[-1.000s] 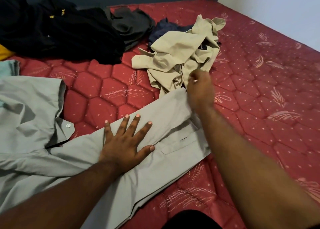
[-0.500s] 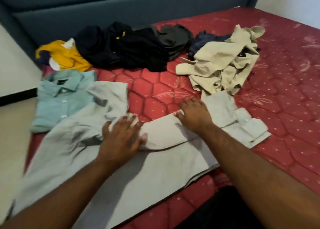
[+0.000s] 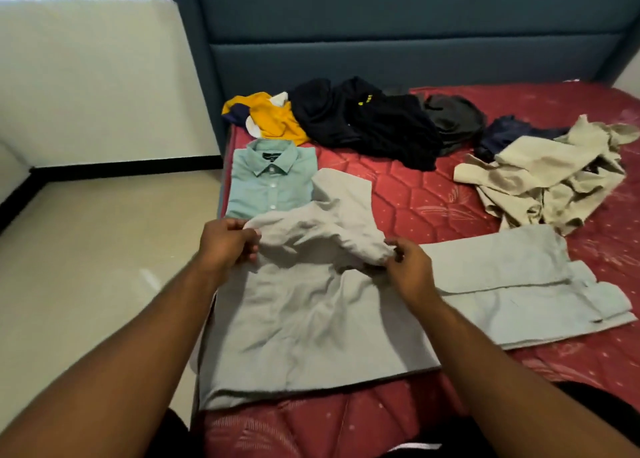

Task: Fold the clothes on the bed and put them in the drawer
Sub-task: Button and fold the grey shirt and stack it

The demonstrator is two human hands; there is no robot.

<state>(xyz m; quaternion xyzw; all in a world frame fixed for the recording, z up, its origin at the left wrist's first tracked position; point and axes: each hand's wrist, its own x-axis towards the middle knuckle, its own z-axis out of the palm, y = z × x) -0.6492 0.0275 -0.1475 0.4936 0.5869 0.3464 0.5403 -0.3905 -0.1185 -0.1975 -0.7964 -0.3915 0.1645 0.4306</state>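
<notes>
Shirt (image 3: 311, 319) mid-fold: both hands, left (image 3: 227, 246) and right (image 3: 410, 270), pinch its bunched top; next, lay it flat.

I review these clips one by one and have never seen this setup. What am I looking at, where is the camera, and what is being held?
No machine: a person folds laundry with bare hands, filmed by a camera on their head looking down. Left hand and right hand each pinch the bunched upper part of a grey shirt spread on the red mattress. A folded green shirt lies beyond it. Farther back lie a yellow garment, dark clothes and crumpled beige clothes.
</notes>
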